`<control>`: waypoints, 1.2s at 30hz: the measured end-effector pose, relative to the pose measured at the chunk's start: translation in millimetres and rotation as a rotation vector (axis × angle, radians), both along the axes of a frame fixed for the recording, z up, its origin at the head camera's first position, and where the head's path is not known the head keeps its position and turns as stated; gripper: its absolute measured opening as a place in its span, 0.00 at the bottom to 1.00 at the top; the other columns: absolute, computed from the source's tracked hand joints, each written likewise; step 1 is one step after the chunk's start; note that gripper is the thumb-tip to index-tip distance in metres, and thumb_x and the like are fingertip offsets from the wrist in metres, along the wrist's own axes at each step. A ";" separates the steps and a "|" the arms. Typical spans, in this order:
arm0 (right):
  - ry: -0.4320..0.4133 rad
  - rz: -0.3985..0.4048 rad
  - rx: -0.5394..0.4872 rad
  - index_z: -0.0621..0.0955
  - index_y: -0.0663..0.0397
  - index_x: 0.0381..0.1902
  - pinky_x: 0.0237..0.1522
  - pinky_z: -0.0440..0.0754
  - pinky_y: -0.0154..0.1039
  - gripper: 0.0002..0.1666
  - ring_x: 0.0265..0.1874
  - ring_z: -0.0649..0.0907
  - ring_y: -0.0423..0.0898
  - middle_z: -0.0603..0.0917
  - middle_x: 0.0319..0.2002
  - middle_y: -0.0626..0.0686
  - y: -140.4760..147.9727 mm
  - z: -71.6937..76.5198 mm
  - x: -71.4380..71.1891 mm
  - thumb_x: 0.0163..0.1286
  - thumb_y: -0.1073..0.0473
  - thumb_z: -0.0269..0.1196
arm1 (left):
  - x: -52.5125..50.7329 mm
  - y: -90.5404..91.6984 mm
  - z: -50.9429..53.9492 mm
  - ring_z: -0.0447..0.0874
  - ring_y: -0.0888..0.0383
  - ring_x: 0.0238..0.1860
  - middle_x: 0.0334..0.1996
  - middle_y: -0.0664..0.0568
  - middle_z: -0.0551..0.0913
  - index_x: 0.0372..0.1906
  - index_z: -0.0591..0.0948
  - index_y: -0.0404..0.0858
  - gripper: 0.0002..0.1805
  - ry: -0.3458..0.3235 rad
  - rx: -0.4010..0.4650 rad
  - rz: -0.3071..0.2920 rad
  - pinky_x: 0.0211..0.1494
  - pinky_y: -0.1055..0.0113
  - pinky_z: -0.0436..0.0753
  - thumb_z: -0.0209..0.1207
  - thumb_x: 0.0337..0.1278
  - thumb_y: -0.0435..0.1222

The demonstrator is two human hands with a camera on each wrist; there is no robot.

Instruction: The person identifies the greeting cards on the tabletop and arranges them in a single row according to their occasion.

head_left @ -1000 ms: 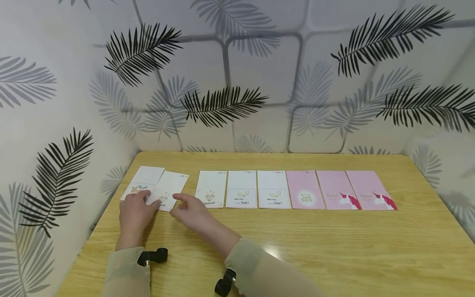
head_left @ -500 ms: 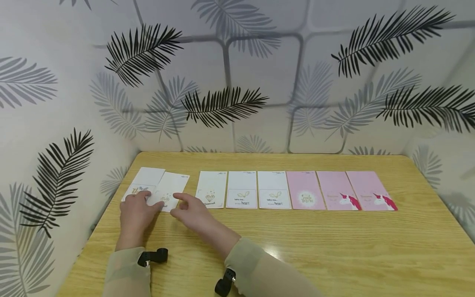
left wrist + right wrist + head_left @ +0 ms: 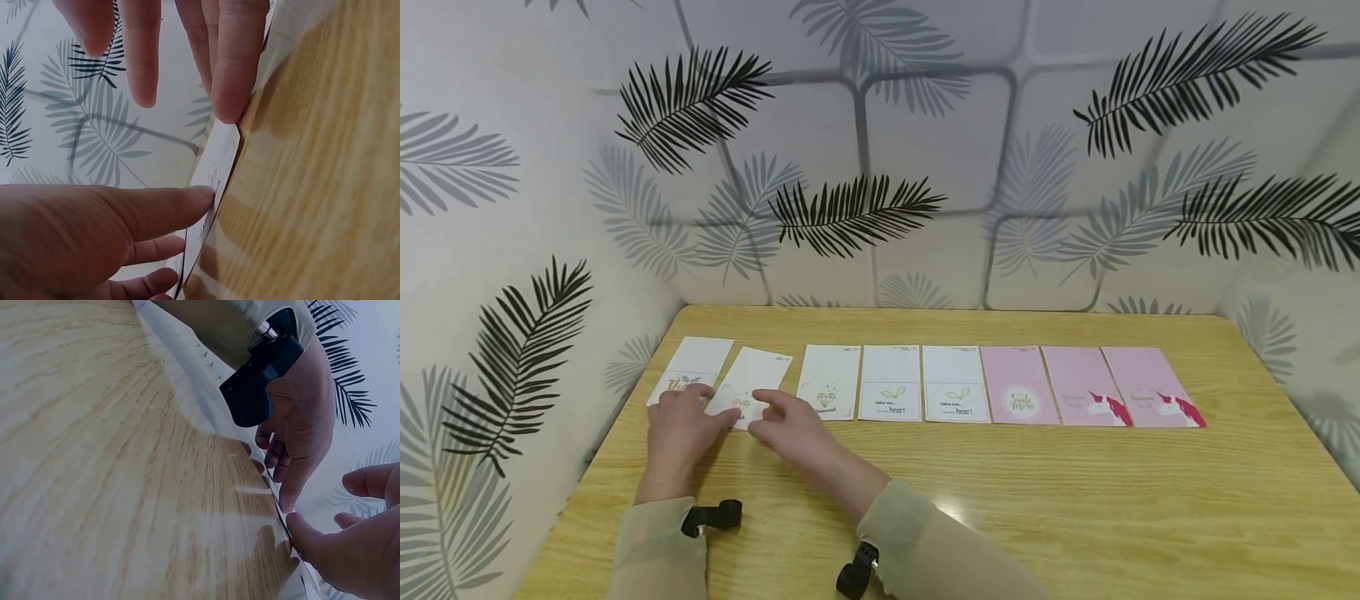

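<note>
My left hand rests over a white card with gold lettering at the table's left, its fingers covering the lower part. Its thumb presses on a white diamond card that lies tilted just right of it; the left wrist view shows that thumb flat on the card. Beside the tilted card's lower right edge is my right hand, index finger extended and thumb tip at the edge. The right wrist view shows the right thumb down at the card edge. Neither hand grips a card.
Rightward in a row lie another diamond card, two white winged-heart cards, a pink lettered card and two pink unicorn cards. The wooden table meets a leaf-patterned wall covering behind and at the left.
The tilted diamond card has slid slightly right, away from the lettered card, so a narrow gap shows between them. My left thumb has moved right with it; my right hand stays almost still.
</note>
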State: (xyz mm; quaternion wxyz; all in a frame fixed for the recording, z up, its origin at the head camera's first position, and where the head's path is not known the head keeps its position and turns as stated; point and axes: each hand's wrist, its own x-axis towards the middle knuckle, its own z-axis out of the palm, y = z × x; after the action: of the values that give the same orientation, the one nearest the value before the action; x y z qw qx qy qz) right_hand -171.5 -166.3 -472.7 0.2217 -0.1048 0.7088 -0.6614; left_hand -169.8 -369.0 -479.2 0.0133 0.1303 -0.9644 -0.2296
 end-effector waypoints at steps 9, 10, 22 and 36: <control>-0.019 -0.005 -0.029 0.82 0.50 0.76 0.72 0.78 0.54 0.32 0.74 0.79 0.55 0.79 0.75 0.59 1.1 -2.9 -0.8 0.75 0.61 0.69 | 0.5 4.9 4.3 0.70 0.16 0.66 0.61 0.19 0.78 0.65 0.79 0.21 0.35 -0.040 -0.019 0.038 0.70 0.25 0.69 0.70 0.70 0.47; -0.021 -0.004 -0.034 0.81 0.50 0.76 0.72 0.78 0.54 0.32 0.74 0.79 0.56 0.79 0.75 0.59 1.3 -3.4 -0.5 0.75 0.62 0.69 | 0.4 4.7 4.2 0.70 0.16 0.65 0.61 0.19 0.78 0.65 0.79 0.21 0.35 -0.041 -0.013 0.041 0.68 0.26 0.71 0.70 0.70 0.47; -0.026 0.004 -0.079 0.81 0.55 0.76 0.73 0.77 0.52 0.32 0.76 0.76 0.57 0.78 0.75 0.60 2.6 -4.8 -0.8 0.74 0.64 0.67 | 0.1 -3.9 6.6 0.85 0.33 0.54 0.56 0.32 0.86 0.64 0.80 0.29 0.21 0.002 0.075 0.090 0.52 0.38 0.81 0.54 0.79 0.39; -0.037 0.012 -0.053 0.80 0.54 0.77 0.70 0.79 0.52 0.32 0.73 0.78 0.55 0.80 0.73 0.59 4.8 -5.6 4.7 0.76 0.64 0.67 | 4.5 0.8 24.4 0.78 0.40 0.47 0.50 0.36 0.83 0.63 0.82 0.31 0.17 0.154 0.272 0.161 0.48 0.49 0.75 0.52 0.85 0.37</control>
State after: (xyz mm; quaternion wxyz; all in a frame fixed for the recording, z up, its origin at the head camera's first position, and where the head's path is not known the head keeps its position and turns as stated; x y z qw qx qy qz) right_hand -166.8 -161.4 -478.3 0.2362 -0.1027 0.6859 -0.6806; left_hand -165.4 -368.2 -454.7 0.0876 0.1896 -0.9071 -0.3654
